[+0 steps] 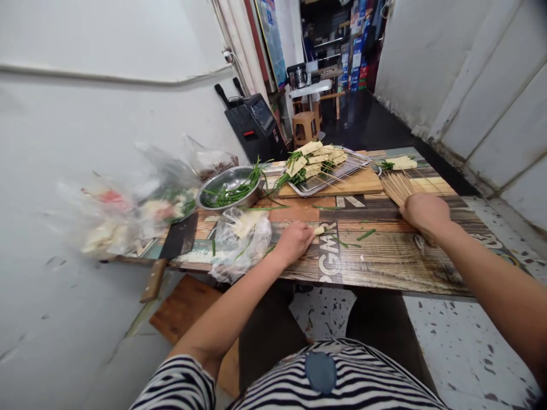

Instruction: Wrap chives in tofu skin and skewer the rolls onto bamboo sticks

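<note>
My left hand (296, 242) is closed on a small pale yellow roll (318, 230), low over the middle of the table. To the right, my right hand (425, 213) has its fingers closed at the near end of a bundle of thin wooden skewers (396, 188). Beside my left hand lies a clear plastic bag (226, 250) with a pale yellow sheet (248, 223) on it. A metal tray (305, 189) holds a pile of skewered yellow sheets with green stalks (314, 162). One more such piece (400, 163) lies behind the skewers.
A steel bowl (252, 200) of long green stalks stands at the back left. Bags of food (111, 210) and a cleaver (154, 279), its handle past the edge, are farther left. The tray rests on a wooden board (363, 181). Green scraps (366, 234) dot the table (376, 262).
</note>
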Demonstrator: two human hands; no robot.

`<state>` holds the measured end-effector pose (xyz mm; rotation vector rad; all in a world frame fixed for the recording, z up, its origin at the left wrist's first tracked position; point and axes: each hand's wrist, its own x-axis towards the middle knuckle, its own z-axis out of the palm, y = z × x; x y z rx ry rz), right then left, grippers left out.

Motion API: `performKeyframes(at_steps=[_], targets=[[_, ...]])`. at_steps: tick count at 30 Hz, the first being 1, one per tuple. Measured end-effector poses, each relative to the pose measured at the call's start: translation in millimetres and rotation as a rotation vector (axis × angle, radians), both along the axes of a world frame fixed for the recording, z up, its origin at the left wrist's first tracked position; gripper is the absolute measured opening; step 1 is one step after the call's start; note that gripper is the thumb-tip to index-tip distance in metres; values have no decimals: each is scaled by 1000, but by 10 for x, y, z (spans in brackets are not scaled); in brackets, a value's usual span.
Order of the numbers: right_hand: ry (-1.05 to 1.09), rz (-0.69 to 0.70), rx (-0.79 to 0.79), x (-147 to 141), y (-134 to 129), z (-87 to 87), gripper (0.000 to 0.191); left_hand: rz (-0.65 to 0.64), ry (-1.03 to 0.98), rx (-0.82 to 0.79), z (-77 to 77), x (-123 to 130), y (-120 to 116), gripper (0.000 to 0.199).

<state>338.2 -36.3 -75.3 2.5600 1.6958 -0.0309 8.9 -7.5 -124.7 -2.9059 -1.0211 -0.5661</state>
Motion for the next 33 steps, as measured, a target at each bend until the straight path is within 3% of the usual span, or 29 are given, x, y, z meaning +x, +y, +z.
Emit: performKeyframes(at_steps=[10, 16, 18, 21, 23, 26, 29, 33], targets=[[-9, -60, -4, 59, 46, -9, 41, 50, 4, 23, 1, 40, -68, 20], [103, 3, 70, 200, -47, -49, 31, 70, -118, -29, -70, 135, -44, 15], [192, -46, 202, 253, -53, -96, 23, 75, -143, -37, -77, 253, -68, 13], [391, -71, 591, 296, -49, -149, 15, 59, -149, -50, -62, 516, -123, 14], [634, 6, 848, 280, -81, -138, 16, 37, -147, -65, -42, 725, -147, 15], [865, 146, 1010, 173, -276, -54, 23, 4, -102, -79, -13, 1021, -135, 17], [599, 275, 968, -1, -700, -19, 30, -15, -31, -77, 1, 1221, -88, 21], [135, 454, 742, -180, -1414, -234, 30, -36, 19, -48, -6, 1300, -52, 25]])
